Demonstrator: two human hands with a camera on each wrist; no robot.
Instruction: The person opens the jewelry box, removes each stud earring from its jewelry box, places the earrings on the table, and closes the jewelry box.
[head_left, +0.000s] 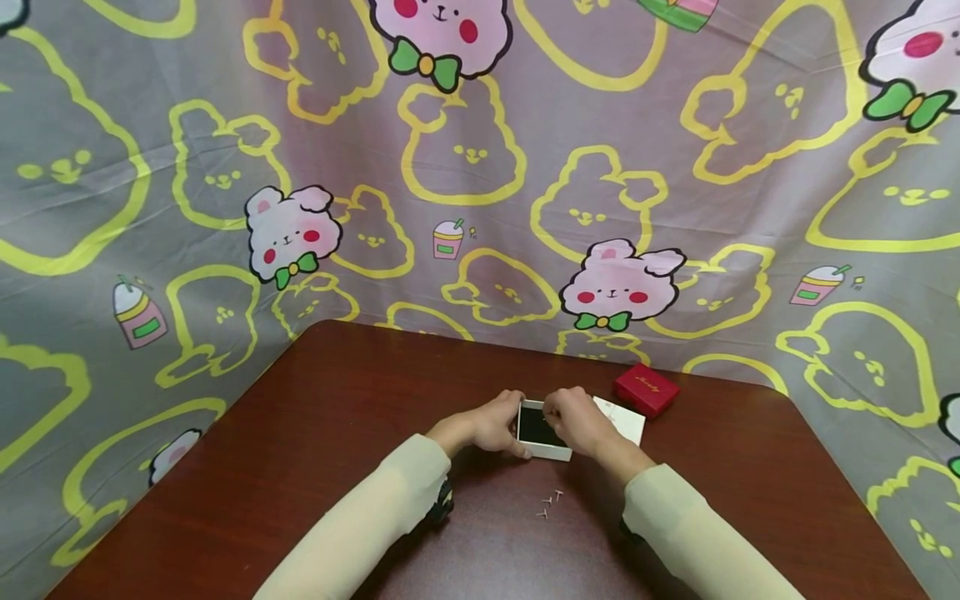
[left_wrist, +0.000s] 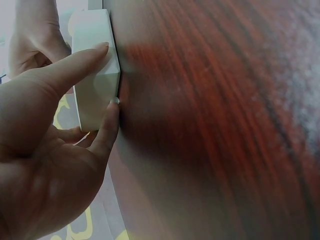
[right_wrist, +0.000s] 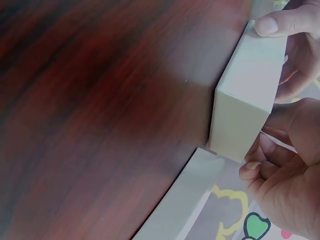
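Note:
A small white box [head_left: 545,452] with a black inside [head_left: 534,427] stands on the table. My left hand [head_left: 498,423] grips its left end, thumb on the near wall and fingers round the far side. My right hand [head_left: 573,417] is over the box's right part with its fingers curled and fingertips down at the black inside. I cannot tell what, if anything, is between those fingertips. In the right wrist view, the box [right_wrist: 250,80] partly hides the right fingers. Several small pale T-shaped pins [head_left: 547,502] lie on the table in front of the box.
A white lid-like piece [head_left: 624,422] lies just right of the box, partly behind the right hand. Beyond it sits a small red box [head_left: 647,389] with gold lettering. The brown table [head_left: 360,375] ends at a patterned cloth [head_left: 480,225] behind.

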